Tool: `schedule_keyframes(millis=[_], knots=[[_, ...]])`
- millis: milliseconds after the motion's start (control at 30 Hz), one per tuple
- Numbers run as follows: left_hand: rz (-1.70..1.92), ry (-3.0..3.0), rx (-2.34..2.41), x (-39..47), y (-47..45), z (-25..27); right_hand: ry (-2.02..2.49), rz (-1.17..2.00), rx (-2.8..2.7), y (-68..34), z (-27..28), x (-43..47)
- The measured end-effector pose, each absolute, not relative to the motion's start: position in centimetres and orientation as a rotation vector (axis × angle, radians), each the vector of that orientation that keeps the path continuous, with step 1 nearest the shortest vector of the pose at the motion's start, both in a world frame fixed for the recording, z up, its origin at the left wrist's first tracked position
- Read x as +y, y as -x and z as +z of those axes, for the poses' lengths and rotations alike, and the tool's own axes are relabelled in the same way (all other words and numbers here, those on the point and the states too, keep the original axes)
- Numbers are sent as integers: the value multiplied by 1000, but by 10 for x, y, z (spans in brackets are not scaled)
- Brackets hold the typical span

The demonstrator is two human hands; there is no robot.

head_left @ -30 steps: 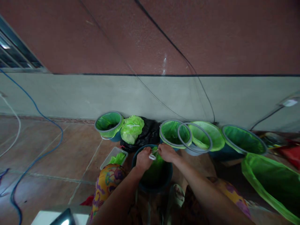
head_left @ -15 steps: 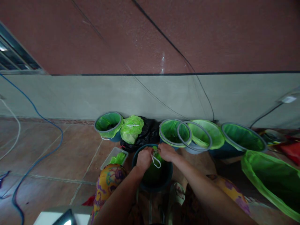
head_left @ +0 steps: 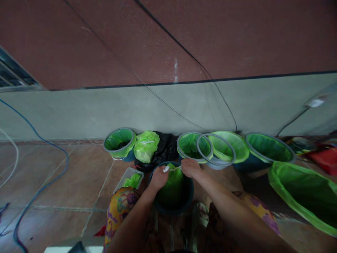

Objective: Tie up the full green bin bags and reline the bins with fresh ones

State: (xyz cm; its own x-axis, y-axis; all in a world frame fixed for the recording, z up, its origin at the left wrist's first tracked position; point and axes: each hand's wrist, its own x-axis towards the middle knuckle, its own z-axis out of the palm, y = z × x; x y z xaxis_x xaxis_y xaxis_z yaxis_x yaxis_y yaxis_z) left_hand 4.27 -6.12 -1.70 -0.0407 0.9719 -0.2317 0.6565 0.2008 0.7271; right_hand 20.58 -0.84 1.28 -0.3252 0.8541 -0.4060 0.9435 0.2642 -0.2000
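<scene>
The green bag (head_left: 171,189) is inside the dark bucket (head_left: 190,198), which stands on the floor (head_left: 86,172) between the person's knees. The top of the bag is gathered, and a thin white string (head_left: 174,169) crosses it, stretched from one hand to the other. The left hand (head_left: 159,177) is closed and pinches one end of the string — a white bit shows at its fingers. The right hand (head_left: 190,168) is also closed, gripping the other end near the bucket's rim. Just beside the bucket, to the left, is a clear tray (head_left: 121,181) with some light green plastic (head_left: 133,180) in it. Behind the bucket lies a black bag (head_left: 166,150), and a tied green bundle (head_left: 146,146) rests against it. Along the wall (head_left: 147,112) there are more buckets with green liners: one at the left (head_left: 128,157), the others to the right. A grey ring (head_left: 198,150) overlaps the rims of two of them — I cannot tell what it rests on. A blue hose (head_left: 39,130) curves over the floor at far left.
</scene>
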Motion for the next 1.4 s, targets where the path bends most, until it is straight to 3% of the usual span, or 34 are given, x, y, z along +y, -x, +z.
schedule_keyframes(millis=[167, 500, 733, 1100, 1167, 1233, 1300, 1400], knots=[[969, -1031, 1437, -58, -51, -15, -1498, -633, 2352, -204, 18, -12], [974, -893, 1212, -59, -53, -20, -1285, -841, 2449, -201, 33, -17], [811, -1238, 1243, -55, -51, -28, -1418, -1374, 2407, -202, 33, -15], [814, -1406, 1260, -55, -53, -30, -1709, -2367, 1867, -203, 39, -9], [818, -1404, 1311, -56, -54, -32, -1921, -2213, 2045, -204, 39, -4], [830, -1389, 1335, -56, -55, -32, -2095, -1836, 2313, -206, 36, 1], [850, -1357, 1333, -57, -55, -32, -2032, -1556, 2481, -208, 30, 2], [884, -1354, 1320, -57, -55, -31, -1711, -1526, 2507, -206, 19, -3]])
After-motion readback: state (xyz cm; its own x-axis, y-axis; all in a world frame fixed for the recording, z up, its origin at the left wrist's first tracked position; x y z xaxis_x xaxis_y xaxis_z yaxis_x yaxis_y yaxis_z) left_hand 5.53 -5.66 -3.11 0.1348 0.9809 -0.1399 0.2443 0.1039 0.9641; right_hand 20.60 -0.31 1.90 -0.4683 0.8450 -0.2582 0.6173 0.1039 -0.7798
